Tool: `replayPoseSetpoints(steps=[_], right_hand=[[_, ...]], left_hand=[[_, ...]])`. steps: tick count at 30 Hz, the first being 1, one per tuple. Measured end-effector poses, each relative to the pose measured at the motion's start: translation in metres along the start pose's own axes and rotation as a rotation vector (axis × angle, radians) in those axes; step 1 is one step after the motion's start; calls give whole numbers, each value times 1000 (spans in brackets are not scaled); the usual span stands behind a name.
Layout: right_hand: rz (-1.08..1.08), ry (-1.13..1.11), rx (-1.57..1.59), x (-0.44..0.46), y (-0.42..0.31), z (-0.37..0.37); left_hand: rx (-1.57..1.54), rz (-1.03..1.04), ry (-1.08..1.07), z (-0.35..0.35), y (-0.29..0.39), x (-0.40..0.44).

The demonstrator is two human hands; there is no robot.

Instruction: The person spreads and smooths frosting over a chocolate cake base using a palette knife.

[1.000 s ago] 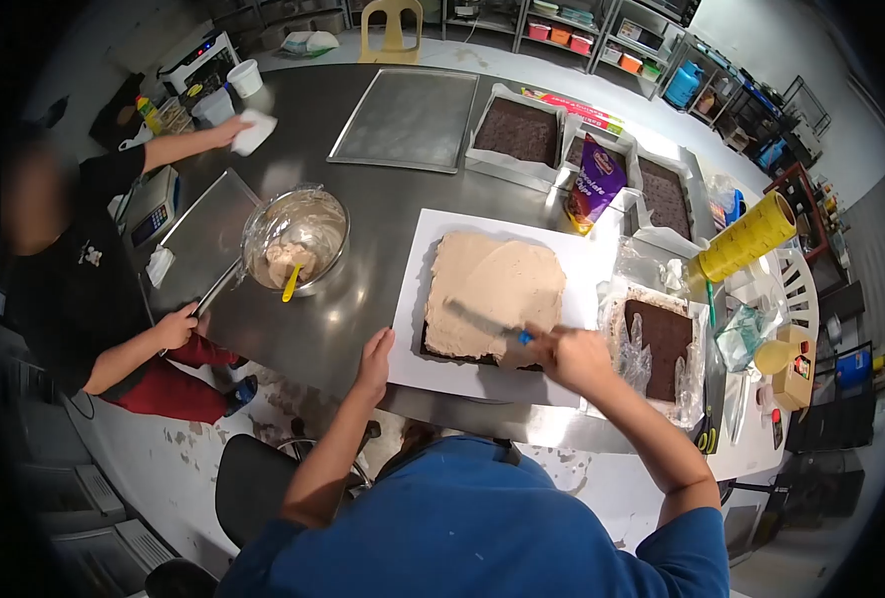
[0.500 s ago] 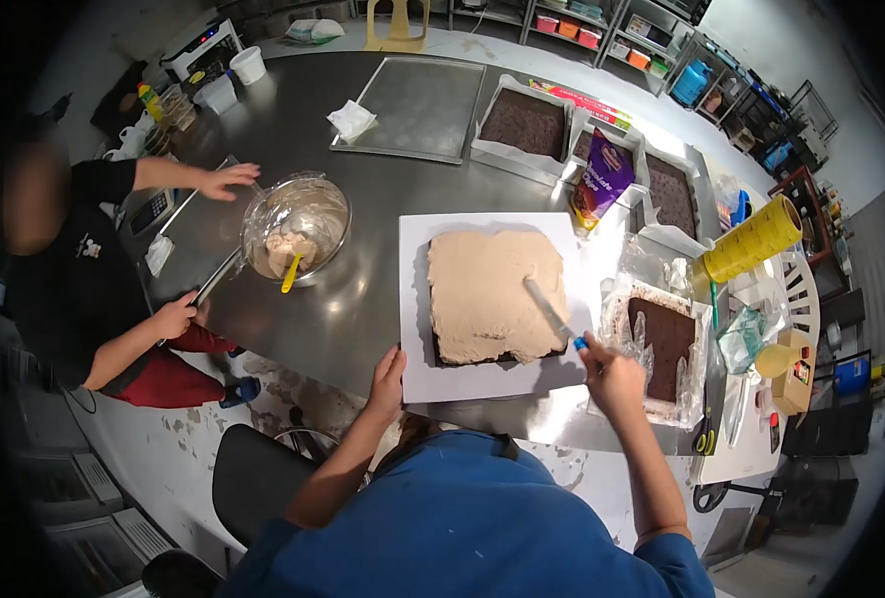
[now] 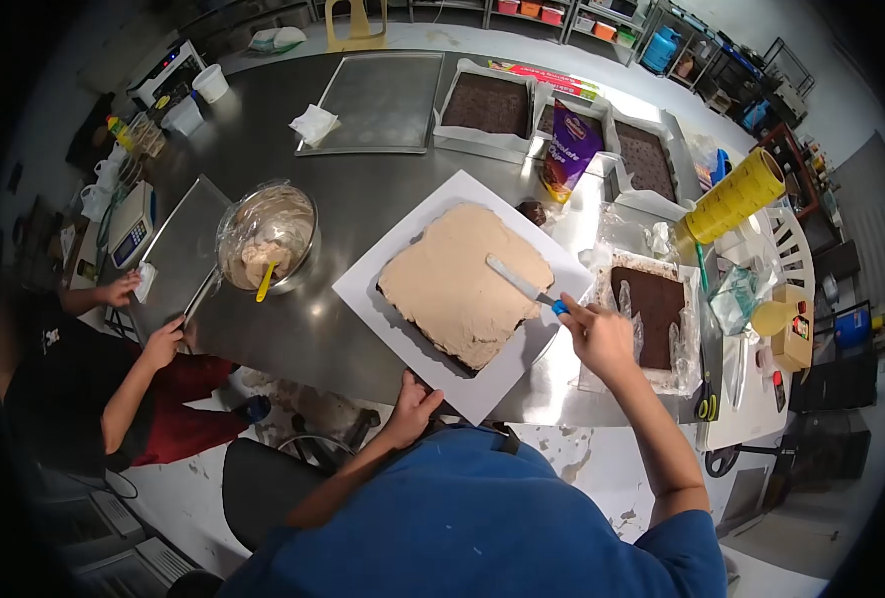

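Observation:
A square dark cake covered in light-brown frosting (image 3: 462,259) rests on a white cake board (image 3: 383,289), turned cornerwise to me. Smooth frosting spreads over the top, while dark crumb shows along the near sides. My right hand (image 3: 602,339) is closed round the blue handle of an offset spatula (image 3: 519,277), whose metal blade lies at the frosting's surface on the right half. At the board's near left edge, my left hand (image 3: 413,409) grips the rim with the thumb on top; its other fingers are partly hidden.
Left of the board stands a bowl of frosting (image 3: 288,224) with a yellow spatula (image 3: 266,282). A co-worker's hand (image 3: 163,341) holds a metal tray (image 3: 188,234). Lined pans of brownie (image 3: 487,105), a chocolate chip bag (image 3: 570,149) and scissors (image 3: 707,399) lie rightward.
The board and cake have rotated to a diamond position. My left hand has moved down with the board's edge. The co-worker has drawn back leftward, one hand leaving the bowl area.

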State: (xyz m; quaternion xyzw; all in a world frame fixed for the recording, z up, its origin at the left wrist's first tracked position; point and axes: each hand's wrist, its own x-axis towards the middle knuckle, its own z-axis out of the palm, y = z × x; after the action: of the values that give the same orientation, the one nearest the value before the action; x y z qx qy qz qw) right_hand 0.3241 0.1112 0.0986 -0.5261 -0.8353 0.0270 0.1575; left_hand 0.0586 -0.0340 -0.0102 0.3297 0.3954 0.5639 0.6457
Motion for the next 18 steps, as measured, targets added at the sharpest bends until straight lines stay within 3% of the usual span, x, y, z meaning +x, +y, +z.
replayPoseSetpoints(steps=[2, 4, 7, 9, 12, 14, 18], right_hand=[[12, -63, 41, -4, -7, 1], [-127, -212, 76, -20, -19, -3], [-198, -138, 84, -38, -39, -14], [-260, -76, 69, -38, -32, -11], [-355, 78, -60, -24, -18, -13], [-223, 147, -34, -17, -3, -3], [27, -108, 21, -23, -13, -5]], left_hand=[[-8, 5, -5, -1, -12, 0], [-19, 12, -2, -1, -16, 0], [30, 12, -4, -2, -16, -2], [92, -124, 56, -4, -14, -3], [-12, -16, 53, 1, -18, -2], [-6, -42, 60, 6, -13, -3], [2, -6, 52, 6, -16, -2]])
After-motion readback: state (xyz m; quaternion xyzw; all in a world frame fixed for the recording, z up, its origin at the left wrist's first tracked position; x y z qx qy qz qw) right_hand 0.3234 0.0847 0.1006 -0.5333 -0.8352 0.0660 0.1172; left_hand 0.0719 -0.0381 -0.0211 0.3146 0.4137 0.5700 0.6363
